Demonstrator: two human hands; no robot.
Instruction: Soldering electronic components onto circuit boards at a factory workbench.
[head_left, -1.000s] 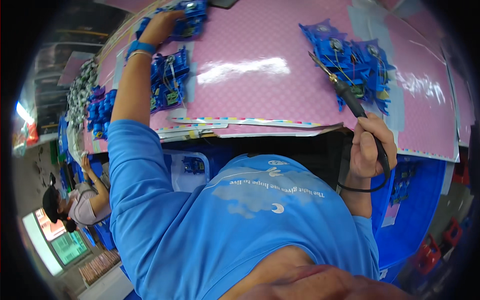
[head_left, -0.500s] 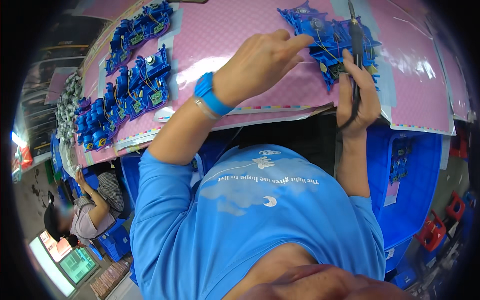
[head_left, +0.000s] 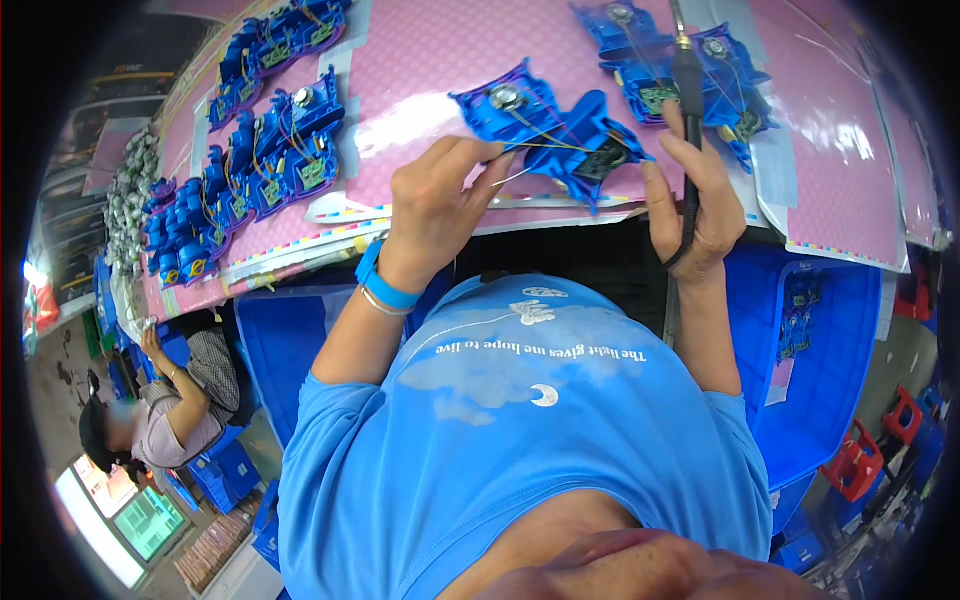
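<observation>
In front of me on the pink-covered table lies a blue plastic housing [head_left: 560, 140] in two joined parts, with a round silver speaker-like part [head_left: 506, 97] and thin wires. My left hand [head_left: 445, 200] is at its left side, fingers pinched on a thin wire [head_left: 530, 146]; a whitish strand also runs from these fingers. A soldering iron [head_left: 688, 95] with a black handle is held in my right hand [head_left: 700, 205], its metal end pointing away from me. The right thumb and fingertips are close to the housing's right corner; whether they touch cannot be made out.
More blue housings [head_left: 725, 75] lie beyond the iron, and rows of them [head_left: 270, 180] stand at the left. A pile of small grey-white parts [head_left: 130, 210] lies at the far left. Blue bins [head_left: 820, 390] flank me below the table. Another person [head_left: 180, 410] sits at left.
One housing has come away from the group at right, nearer and to the left. My left hand has drawn back to its left side and pinched a wire. The right hand still holds the iron.
</observation>
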